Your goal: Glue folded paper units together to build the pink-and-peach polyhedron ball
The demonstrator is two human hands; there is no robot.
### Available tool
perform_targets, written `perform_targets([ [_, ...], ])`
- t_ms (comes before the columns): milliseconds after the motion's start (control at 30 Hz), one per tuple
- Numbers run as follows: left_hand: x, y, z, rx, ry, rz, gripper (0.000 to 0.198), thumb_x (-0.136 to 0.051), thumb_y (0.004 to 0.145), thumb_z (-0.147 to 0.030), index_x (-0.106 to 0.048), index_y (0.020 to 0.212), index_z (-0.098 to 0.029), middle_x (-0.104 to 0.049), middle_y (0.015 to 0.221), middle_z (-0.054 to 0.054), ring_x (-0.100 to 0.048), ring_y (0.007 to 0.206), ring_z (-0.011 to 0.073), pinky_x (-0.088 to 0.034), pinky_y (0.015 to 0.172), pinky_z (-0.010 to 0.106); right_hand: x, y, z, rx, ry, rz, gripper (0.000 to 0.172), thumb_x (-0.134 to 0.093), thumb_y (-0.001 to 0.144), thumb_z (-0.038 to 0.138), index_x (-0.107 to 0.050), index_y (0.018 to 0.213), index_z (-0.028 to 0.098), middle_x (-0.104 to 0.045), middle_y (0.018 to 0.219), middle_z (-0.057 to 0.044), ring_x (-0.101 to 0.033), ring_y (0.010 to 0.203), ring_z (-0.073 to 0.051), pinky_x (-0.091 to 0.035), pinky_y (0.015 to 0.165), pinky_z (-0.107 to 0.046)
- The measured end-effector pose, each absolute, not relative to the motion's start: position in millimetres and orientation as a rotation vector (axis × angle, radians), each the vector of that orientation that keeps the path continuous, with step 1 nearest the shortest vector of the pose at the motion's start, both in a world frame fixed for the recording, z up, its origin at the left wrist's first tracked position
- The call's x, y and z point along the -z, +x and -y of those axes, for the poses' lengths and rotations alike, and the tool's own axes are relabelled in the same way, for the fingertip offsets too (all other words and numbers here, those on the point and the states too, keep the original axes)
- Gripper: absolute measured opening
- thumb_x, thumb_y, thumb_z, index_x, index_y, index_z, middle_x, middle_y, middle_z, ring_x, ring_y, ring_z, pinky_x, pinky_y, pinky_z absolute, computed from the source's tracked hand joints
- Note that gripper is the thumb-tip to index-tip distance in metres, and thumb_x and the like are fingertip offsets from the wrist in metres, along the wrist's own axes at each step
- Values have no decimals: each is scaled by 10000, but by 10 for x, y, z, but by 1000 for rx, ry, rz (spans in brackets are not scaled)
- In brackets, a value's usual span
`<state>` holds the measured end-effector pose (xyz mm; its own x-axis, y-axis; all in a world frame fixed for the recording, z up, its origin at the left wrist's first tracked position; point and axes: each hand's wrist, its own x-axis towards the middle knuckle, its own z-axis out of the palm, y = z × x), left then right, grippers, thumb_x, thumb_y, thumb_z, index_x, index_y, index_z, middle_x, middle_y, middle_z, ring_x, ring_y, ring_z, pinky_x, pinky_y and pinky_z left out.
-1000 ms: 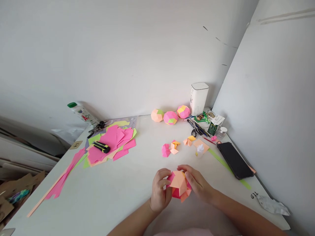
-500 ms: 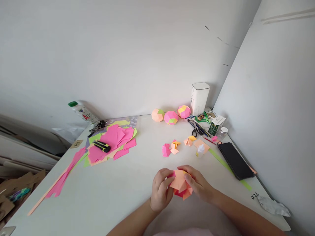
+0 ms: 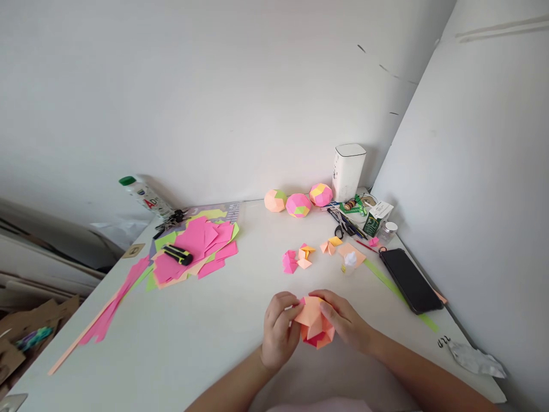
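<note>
Between my hands is a folded paper ball (image 3: 313, 320), mostly peach with pink parts and an opening on its near side. My left hand (image 3: 281, 329) pinches its left edge with thumb and fingers. On the other side, my right hand (image 3: 345, 320) wraps round it, the thumb pressed on the top face. Some of the fingers are hidden behind the paper. Just beyond lie a pink folded piece (image 3: 290, 262), a peach and orange one (image 3: 305, 256) and another peach and yellow piece (image 3: 330, 246).
Three finished-looking paper balls (image 3: 298, 205) stand by the wall. Left lies a pile of coloured paper (image 3: 193, 249) with a utility knife (image 3: 178, 254) on top. To the right are scissors (image 3: 338, 229), a lidded jar (image 3: 388, 232), a phone (image 3: 410, 280) and a white box (image 3: 349, 171).
My left hand has shifted slightly left, and its fingers have moved a little at the ball's edge. The ball is tilted slightly; my right hand keeps its hold.
</note>
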<state>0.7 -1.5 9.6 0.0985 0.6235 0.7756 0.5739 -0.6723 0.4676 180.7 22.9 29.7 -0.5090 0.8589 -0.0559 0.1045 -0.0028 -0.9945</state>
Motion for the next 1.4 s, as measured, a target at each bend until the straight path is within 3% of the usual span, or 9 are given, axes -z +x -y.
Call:
perform_targets([
  [233,-14,55,-5,-1458,2169,-1456,442,-479,801,-59,-440,1217,-204,-525,1121,122,-544,1023,228,-532,776,409,-342,1810,-277,-1568,-1088,1506,377,-399,926,473,-580,1120,206,-647,1012,-74,-623,890,-213,-525,770,-343],
  [333,-25,101,3,-1420,2034,-1490,439,-513,808,-96,-416,1223,-200,-525,1109,123,-554,959,205,-530,733,372,-323,1824,-303,-1486,-1132,1481,372,-399,927,469,-572,1125,208,-649,1038,-79,-625,908,-216,-525,779,-340],
  [500,-129,121,64,-1368,1711,-1526,89,-492,864,-186,-555,927,-192,-539,858,44,-524,709,137,-488,602,275,-268,1841,-321,-1326,-1216,1513,361,-404,926,462,-561,1131,210,-633,1107,-84,-596,1017,-229,-505,845,-349],
  [667,-236,129,78,-1239,1506,-1456,311,-423,912,-304,-537,652,-179,-530,669,12,-510,616,127,-462,567,256,-224,1839,-323,-1303,-1232,1533,354,-395,932,454,-561,1124,207,-631,1105,-86,-590,1026,-226,-500,858,-352],
  [933,-169,168,52,-1065,1366,-1147,212,-539,853,-372,-636,905,-191,-647,858,59,-596,763,178,-514,718,344,-191,1834,-338,-1294,-1211,1577,347,-361,944,438,-549,1115,202,-630,1083,-83,-591,1010,-215,-491,869,-354],
  [1067,-200,182,40,-1023,999,-957,324,-595,821,-385,-614,1076,-186,-652,947,85,-592,836,195,-483,788,365,-193,1820,-303,-1222,-1192,1684,327,-351,951,407,-525,1136,202,-611,1080,-88,-579,1012,-215,-475,889,-369],
  [1267,-260,166,0,-1007,653,-905,253,-665,767,-380,-629,753,-130,-566,660,15,-452,579,89,-351,571,227,-191,1815,-276,-1097,-1117,1847,290,-360,954,330,-487,1188,216,-585,1082,-89,-567,990,-213,-477,879,-368],
  [1400,-251,149,-24,-987,574,-832,259,-653,768,-381,-603,723,-132,-545,663,13,-433,542,84,-312,534,235,-187,1815,-282,-1035,-1085,1925,283,-380,945,278,-484,1202,219,-580,1096,-90,-558,1017,-214,-468,911,-371],
])
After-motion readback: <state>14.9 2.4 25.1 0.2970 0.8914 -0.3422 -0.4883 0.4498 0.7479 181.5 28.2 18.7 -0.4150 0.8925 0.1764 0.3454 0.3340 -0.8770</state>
